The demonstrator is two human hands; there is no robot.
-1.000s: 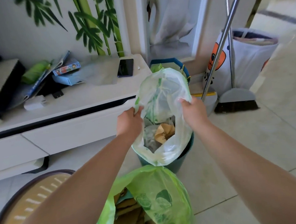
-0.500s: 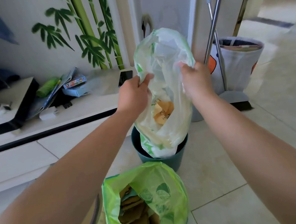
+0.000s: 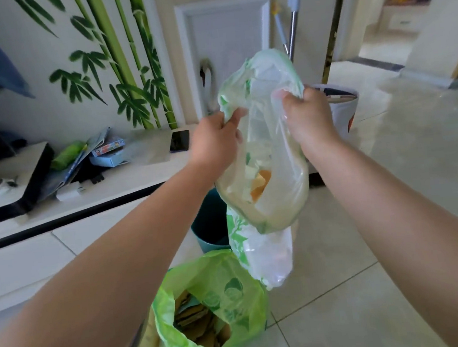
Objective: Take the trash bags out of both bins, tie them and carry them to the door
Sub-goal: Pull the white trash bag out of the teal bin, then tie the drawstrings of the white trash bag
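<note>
A pale, see-through trash bag (image 3: 270, 197) with green print hangs in the air, lifted clear of the teal bin (image 3: 209, 226) behind it. My left hand (image 3: 216, 140) pinches the bag's left rim and my right hand (image 3: 308, 117) grips the right rim, holding the mouth open. Paper and orange scraps lie inside. A second, bright green bag (image 3: 211, 311) full of brown cardboard stands open on the floor in front, its bin hidden by the plastic.
A low white cabinet (image 3: 66, 218) with a phone (image 3: 179, 141), boxes and clutter runs along the left wall. A white door (image 3: 226, 52) is straight ahead, with a broom handle (image 3: 291, 39) and a white fabric basket (image 3: 339, 108) beside it. Tiled floor (image 3: 393, 184) stretches right toward a hallway.
Both hands rose with the pale bag, pulling it up out of the teal bin until its bottom hangs free. The view tilted upward.
</note>
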